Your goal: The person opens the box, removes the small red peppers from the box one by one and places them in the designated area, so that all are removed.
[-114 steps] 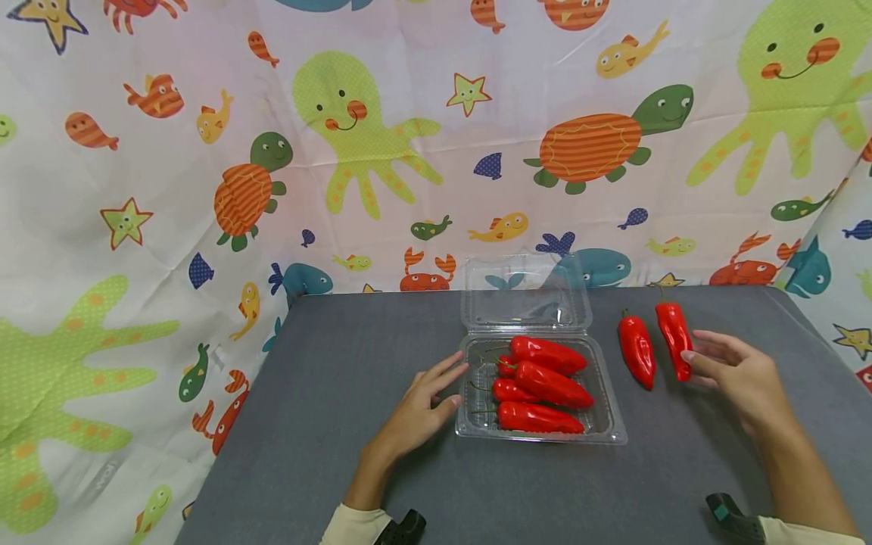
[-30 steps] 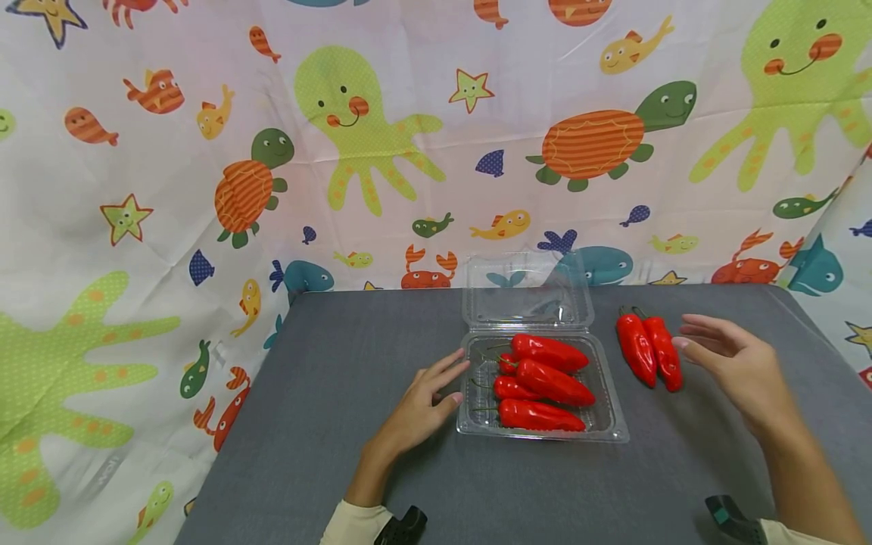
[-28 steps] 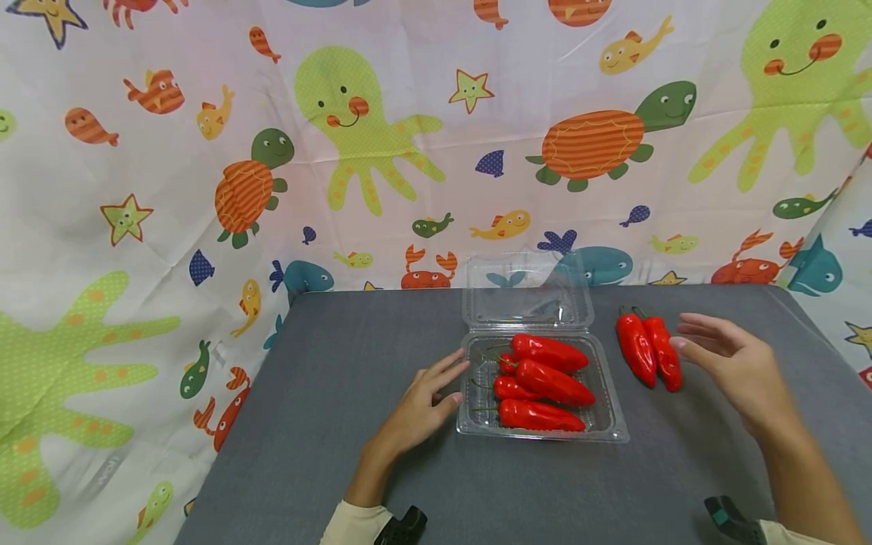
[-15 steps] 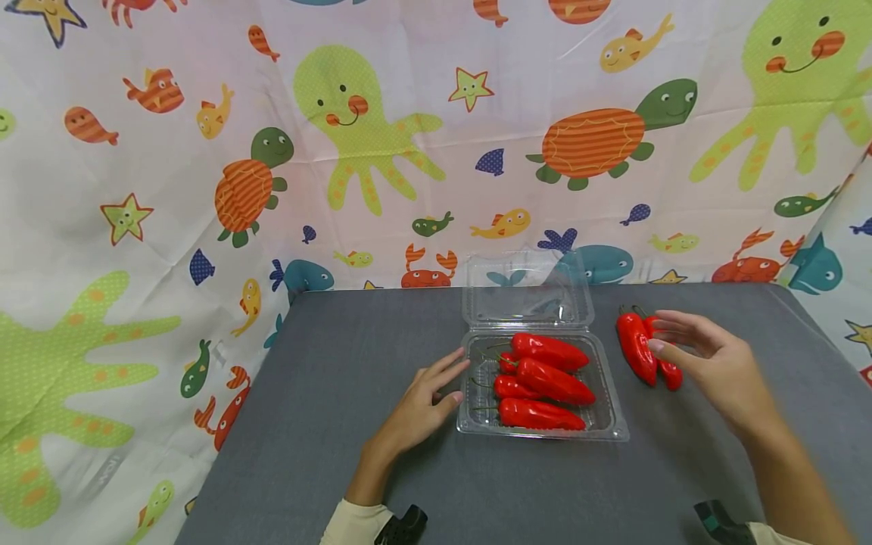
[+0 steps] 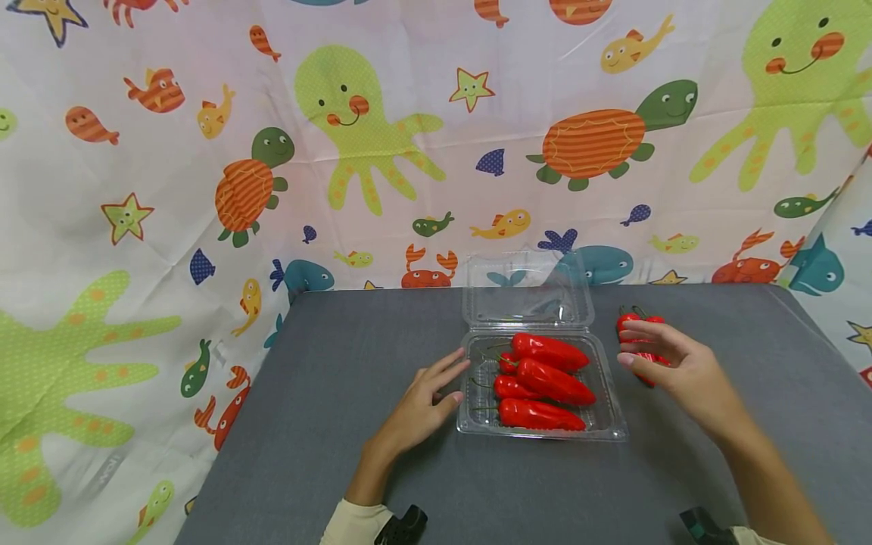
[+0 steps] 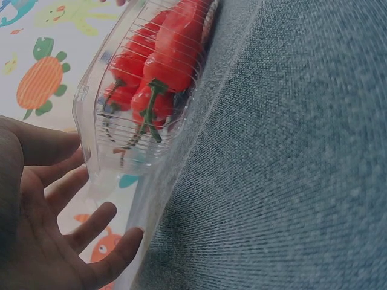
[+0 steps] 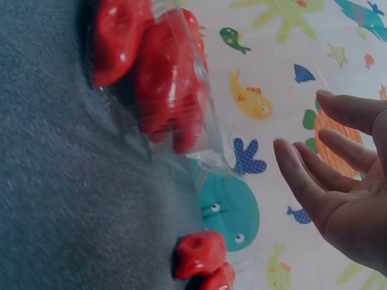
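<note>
A clear plastic clamshell box (image 5: pixel 615 409) stands with its lid (image 5: pixel 524 303) raised behind it. Several red peppers (image 5: pixel 555 384) with thin green stems lie inside. My left hand (image 5: pixel 415 409) is at the box's left side, fingers spread, fingertips right at the rim; the left wrist view has the thumb beside the plastic wall (image 6: pixel 91 121). To the right of the box, two more red peppers (image 5: pixel 628 321) lie side by side on the cloth. My right hand (image 5: pixel 684 378) is over them with fingers loosely extended and nothing in its grasp, covering much of both in the head view.
Grey cloth (image 5: pixel 327 363) covers the table. A white curtain (image 5: pixel 409 98) printed with sea animals hangs behind the table and along its left side. Black wrist devices (image 5: pixel 403 526) sit at the sleeve cuffs.
Earlier, my right hand held the rightmost loose pepper, which now lies against the other one, released. The right hand has since moved left across both peppers. My left hand stays put.
</note>
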Tool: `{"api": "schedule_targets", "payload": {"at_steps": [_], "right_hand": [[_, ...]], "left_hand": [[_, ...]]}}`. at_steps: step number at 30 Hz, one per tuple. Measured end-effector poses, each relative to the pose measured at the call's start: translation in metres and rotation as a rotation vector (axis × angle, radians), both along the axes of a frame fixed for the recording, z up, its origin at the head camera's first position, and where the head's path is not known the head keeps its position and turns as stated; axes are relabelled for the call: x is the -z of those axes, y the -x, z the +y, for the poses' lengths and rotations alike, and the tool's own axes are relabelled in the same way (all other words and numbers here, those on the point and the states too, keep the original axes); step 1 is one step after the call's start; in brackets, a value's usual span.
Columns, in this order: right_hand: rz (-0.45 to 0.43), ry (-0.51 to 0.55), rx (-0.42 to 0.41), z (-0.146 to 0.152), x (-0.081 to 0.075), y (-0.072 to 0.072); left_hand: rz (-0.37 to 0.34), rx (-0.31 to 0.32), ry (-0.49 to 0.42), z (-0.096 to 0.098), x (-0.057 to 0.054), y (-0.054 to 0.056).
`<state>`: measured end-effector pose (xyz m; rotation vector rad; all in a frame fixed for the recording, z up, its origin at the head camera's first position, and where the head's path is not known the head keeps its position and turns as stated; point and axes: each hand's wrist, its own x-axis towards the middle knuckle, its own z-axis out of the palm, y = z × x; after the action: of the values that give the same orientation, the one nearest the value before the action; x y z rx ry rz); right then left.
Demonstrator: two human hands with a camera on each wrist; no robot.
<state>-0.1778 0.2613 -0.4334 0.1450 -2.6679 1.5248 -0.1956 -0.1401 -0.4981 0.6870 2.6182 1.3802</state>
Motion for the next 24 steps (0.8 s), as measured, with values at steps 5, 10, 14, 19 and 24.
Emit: {"api": "schedule_targets", "payload": {"at_steps": [5,10,14,19,24], "right_hand": [[-0.021,-0.013,-0.035,-0.01,0.003,0.0],[-0.04,-0.023,-0.072,-0.018,0.006,0.001],[-0.053,-0.016,-0.1,-0.023,0.008,0.001],[-0.08,0.043,-0.141,-0.028,0.011,0.0],[-0.088,0.097,-0.178,-0.033,0.013,-0.001]], "left_hand": [[-0.007,0.001,0.007,0.0,0.0,0.001],[-0.011,0.003,0.006,0.0,-0.001,0.001],[-0.01,0.005,0.002,0.0,-0.001,0.001],[-0.017,-0.001,-0.002,0.0,-0.001,0.0],[-0.007,0.004,-0.008,0.0,-0.001,0.0]]}}
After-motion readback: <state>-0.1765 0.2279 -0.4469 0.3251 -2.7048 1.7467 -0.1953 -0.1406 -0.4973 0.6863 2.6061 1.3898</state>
